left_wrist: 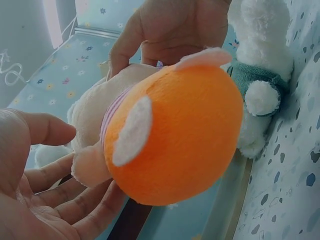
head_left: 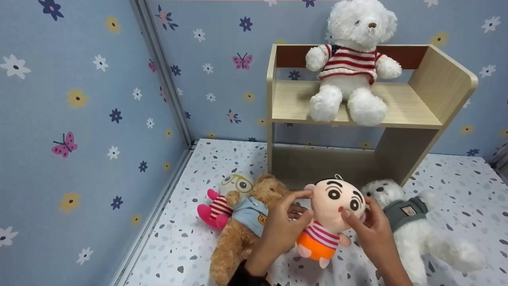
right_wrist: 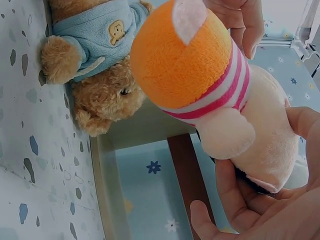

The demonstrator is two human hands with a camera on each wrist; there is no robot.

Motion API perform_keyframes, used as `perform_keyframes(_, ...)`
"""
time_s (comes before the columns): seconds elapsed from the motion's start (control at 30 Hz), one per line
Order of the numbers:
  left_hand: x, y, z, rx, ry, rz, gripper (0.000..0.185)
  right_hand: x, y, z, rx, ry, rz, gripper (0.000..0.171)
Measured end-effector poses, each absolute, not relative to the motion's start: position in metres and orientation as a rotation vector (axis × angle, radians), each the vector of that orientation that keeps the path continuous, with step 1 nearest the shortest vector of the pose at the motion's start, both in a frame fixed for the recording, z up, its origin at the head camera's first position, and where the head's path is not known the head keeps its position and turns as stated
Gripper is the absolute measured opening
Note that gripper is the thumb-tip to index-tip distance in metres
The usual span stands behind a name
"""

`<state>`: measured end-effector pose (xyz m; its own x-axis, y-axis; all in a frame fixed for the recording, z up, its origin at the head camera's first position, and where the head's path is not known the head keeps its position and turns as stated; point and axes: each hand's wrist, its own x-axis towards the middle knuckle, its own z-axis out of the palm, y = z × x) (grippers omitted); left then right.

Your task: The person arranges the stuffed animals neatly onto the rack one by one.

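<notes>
A plush doll (head_left: 327,206) with a big round head, thick black eyebrows, striped pink-and-white top and orange bottom is held up between both hands, facing the head camera. My left hand (head_left: 283,222) holds the side of its head, index finger by the ear and thumb at the cheek. On the other side my right hand (head_left: 375,230) grips the head, thumb on the face and fingers behind. From the left wrist, the doll's orange underside (left_wrist: 185,135) fills the middle. The right wrist view shows the striped top (right_wrist: 220,90) and the right fingers behind the head.
A wooden shelf (head_left: 353,157) stands behind, with a white teddy bear (head_left: 349,63) in a striped sweater on it. Left lie a brown bear (head_left: 242,226) in blue and a pink plush toy (head_left: 216,210) with glasses. A white plush (head_left: 416,230) in a green top lies right.
</notes>
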<state>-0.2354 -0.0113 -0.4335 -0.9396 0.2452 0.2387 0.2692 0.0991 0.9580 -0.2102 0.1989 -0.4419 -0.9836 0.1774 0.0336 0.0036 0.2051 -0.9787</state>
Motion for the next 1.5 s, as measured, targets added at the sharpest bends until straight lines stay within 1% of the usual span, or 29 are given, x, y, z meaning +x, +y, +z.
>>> perform_keyframes(1.1,-0.234,-0.008,-0.435,-0.526,-2.381,-2.001,0.037,-0.203,0.201,-0.43,-0.137,-2.283,1.917,0.052)
perform_keyframes(1.5,-0.233,-0.006,-0.436,-0.537,-2.378,-1.983,0.036,-0.201,0.202,-0.424,-0.197,-2.32,1.904,0.058)
